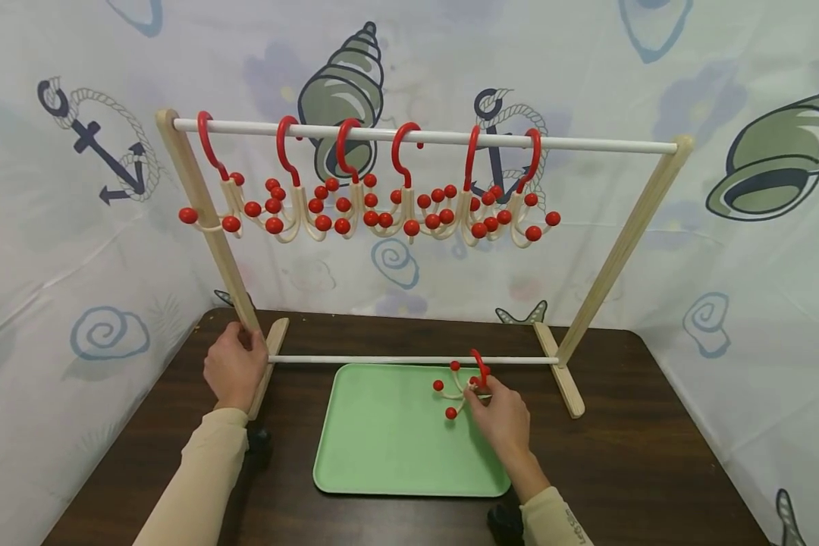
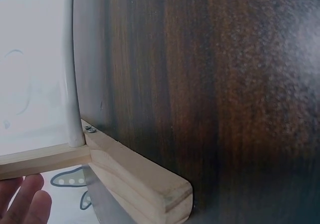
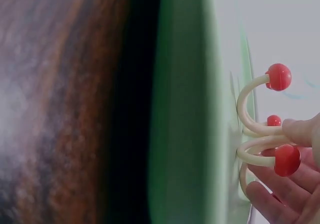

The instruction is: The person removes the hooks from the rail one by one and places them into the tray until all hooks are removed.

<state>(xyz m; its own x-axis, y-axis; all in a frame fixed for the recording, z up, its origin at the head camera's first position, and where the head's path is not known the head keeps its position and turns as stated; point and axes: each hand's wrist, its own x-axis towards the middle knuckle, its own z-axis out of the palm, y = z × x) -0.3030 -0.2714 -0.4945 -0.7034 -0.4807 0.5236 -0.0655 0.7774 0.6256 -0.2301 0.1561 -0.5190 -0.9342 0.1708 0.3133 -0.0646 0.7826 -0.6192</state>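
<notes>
My right hand [image 1: 503,418] pinches a hook hanger [image 1: 479,369] by its cream stem. This hanger has a red hook on top and curved cream arms tipped with red balls [image 3: 287,160]. In the right wrist view its arms are right at the surface of the green tray [image 1: 382,447]. My left hand [image 1: 235,366] holds the lower part of the left post [image 1: 227,262] of a wooden rack, with fingertips [image 2: 37,204] showing by the post in the left wrist view. Several similar hangers [image 1: 407,199] hang by red hooks from the rack's white top rod [image 1: 607,144].
A white lower rod [image 1: 382,359] joins the rack's posts behind the tray. Wooden feet [image 1: 568,387] support the rack on the dark brown table [image 1: 655,462]. Behind it hangs a sea-patterned cloth [image 1: 757,288].
</notes>
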